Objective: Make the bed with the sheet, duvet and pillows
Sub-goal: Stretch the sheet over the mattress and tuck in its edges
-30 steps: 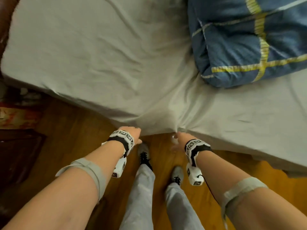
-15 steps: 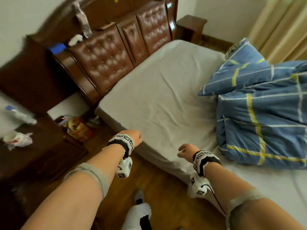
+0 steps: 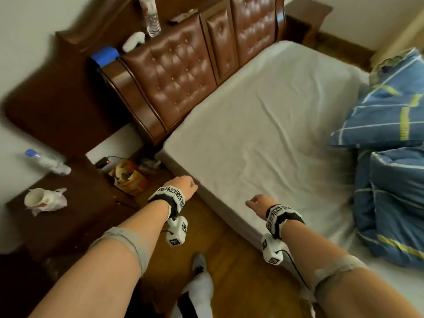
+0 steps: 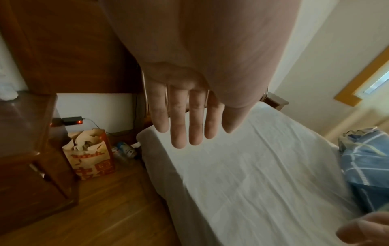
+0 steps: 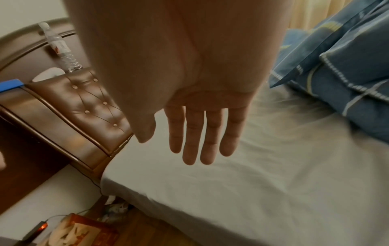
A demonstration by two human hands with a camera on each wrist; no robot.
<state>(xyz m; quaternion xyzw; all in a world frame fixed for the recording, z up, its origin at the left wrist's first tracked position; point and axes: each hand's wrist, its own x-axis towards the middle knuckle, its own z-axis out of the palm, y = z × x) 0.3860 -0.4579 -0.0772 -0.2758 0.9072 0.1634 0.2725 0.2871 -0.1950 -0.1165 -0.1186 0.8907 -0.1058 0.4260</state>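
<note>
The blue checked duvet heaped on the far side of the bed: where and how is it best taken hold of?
Probably at the near folded edge of the duvet, coming across the grey sheet from the person's side. That edge faces both open hands, left hand and right hand, and the bulky heap offers loose fabric there for a two-handed pinch grip.

Bare sheet (image 3: 263, 143) lies open ahead; headboard (image 3: 183, 72) blocks the far-left end; duvet (image 3: 394, 203) crowds the right.

Both hands (image 3: 260, 201) empty, fingers straight
</note>
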